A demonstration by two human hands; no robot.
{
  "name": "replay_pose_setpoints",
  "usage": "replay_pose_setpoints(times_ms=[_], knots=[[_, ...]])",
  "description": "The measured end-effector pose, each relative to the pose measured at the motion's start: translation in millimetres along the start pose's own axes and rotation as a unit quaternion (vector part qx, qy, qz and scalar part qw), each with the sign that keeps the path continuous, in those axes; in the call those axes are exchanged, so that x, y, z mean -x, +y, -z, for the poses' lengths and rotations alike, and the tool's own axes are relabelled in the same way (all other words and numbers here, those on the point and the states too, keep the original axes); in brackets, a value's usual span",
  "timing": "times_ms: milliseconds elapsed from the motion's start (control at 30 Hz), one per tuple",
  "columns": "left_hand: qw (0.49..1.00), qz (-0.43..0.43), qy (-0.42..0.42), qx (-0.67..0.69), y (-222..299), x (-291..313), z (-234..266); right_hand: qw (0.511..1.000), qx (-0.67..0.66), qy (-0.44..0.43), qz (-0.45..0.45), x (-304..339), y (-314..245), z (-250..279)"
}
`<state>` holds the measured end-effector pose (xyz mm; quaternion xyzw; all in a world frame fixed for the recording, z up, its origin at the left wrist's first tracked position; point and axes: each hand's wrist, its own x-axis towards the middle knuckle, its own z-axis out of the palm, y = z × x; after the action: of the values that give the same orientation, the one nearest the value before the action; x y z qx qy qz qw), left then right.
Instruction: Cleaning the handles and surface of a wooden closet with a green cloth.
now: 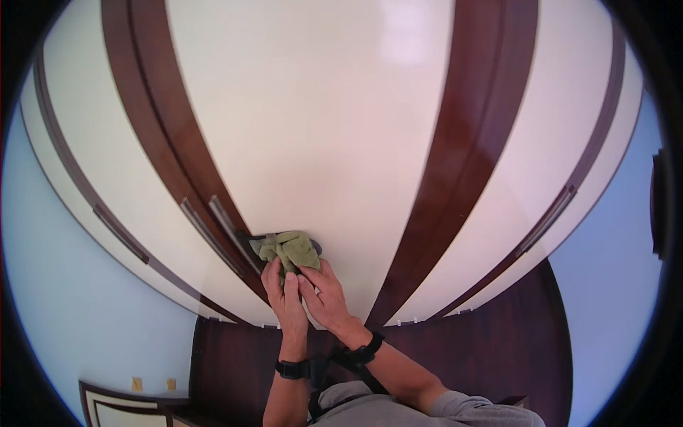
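A bunched green cloth [297,248] is held up in front of the cream wardrobe door panel [320,142], just right of a long metal handle [231,231]. My left hand [286,302] grips its lower left side, fingers closed round the folds. Beside it, my right hand [324,295] is closed on the lower right part of the same cloth. The two hands nearly meet, thumbs side by side. Something dark shows behind the cloth's edges; I cannot make out what it is. Black straps circle both wrists.
Dark brown vertical strips [484,107] frame the wardrobe's cream doors. A second handle [206,228] runs beside the first, and more sit on the outer doors. Below lies a dark reddish floor [455,356]. Blue walls stand at both sides, with low furniture [128,409] at lower left.
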<state>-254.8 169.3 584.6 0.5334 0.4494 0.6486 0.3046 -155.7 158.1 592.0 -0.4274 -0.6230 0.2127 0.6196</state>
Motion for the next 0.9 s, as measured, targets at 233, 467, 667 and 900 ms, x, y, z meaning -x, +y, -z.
replay_pose_setpoints(times_ms=[233, 467, 667, 900], knots=[[0.998, -0.018, -0.053, 0.016, 36.4, 35.2, -71.1, 0.996, 0.013, 0.082, 0.025, 2.9, 0.0, 80.2], [0.990, -0.056, -0.130, 0.027, 44.3, 70.8, -134.2, 0.981, 0.046, 0.182, 0.040, 8.3, -0.8, 159.1], [0.983, -0.082, -0.164, 0.001, 60.2, 92.7, -172.3, 0.970, 0.078, 0.228, 0.027, 18.5, 12.6, 200.1], [0.968, -0.145, -0.205, -0.022, 81.4, 96.1, -183.7, 0.960, -0.001, 0.280, -0.018, 18.7, 6.0, 208.7]])
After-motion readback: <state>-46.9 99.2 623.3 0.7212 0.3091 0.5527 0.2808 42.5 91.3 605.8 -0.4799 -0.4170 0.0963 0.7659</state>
